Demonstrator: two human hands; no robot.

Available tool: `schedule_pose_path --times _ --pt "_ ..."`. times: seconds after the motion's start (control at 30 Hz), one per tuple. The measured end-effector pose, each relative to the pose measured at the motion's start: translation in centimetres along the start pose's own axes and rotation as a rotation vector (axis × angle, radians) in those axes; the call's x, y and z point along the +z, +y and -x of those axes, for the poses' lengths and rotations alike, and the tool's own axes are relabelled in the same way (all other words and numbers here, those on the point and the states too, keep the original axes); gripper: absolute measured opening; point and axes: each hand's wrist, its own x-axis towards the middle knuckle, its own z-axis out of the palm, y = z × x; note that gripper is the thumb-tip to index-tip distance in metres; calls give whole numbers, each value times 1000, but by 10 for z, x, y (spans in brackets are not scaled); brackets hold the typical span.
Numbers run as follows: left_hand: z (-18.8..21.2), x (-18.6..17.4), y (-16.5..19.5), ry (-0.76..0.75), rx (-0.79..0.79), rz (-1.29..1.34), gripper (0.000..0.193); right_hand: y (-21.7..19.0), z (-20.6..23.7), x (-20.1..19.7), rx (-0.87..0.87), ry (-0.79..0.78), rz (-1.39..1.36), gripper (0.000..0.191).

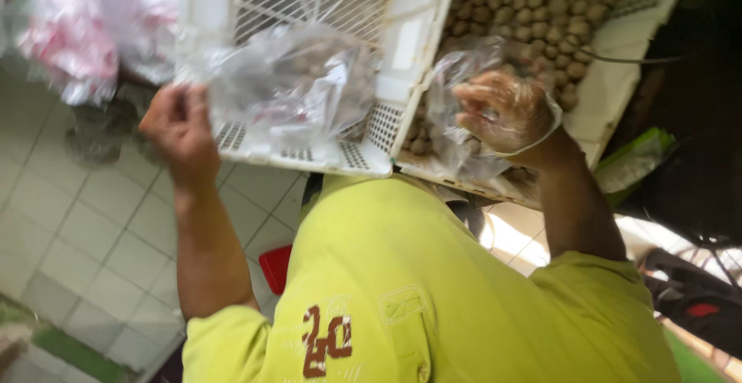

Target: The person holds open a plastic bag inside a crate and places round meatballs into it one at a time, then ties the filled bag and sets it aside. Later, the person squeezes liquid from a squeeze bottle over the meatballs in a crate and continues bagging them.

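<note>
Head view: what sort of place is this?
Likely a small food-packing or market stall area. White perforated plastic crates, one heaped with small brown balls, clear plastic bags in the hands, a disposable glove on the right hand, tiled floor.

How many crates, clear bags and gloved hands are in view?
White crates: 2, an empty crate and a crate of brown balls
Clear bags: 2, left bag, right bag
Gloved hands: 1, right hand; left hand is bare
Total: 5
</note>
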Motion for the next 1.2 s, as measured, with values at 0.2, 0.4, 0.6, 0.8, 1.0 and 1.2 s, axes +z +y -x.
schedule_pose_path --times 0.2,0.4,0.6,0.8,1.0,1.2 --pt "-25 42 57 -412 -62 328 17 -9 -99 148 -302 -26 -72 8" --pt "-44 0 82 -514 -148 679 28 -17 -154 155 -100 -3 743 26" --pt "-7 -50 56 -638 -116 594 39 -32 -80 108 161 -357 1031 70" --pt "18 -26 17 -636 -91 337 56 -6 -24 173 207 -261 933 57" --pt "16 -24 3 -653 147 108 50 10 -1 205 195 106 827 39" --pt "8 -22 16 -681 166 92 42 -2 -8 200 219 136 775 33"
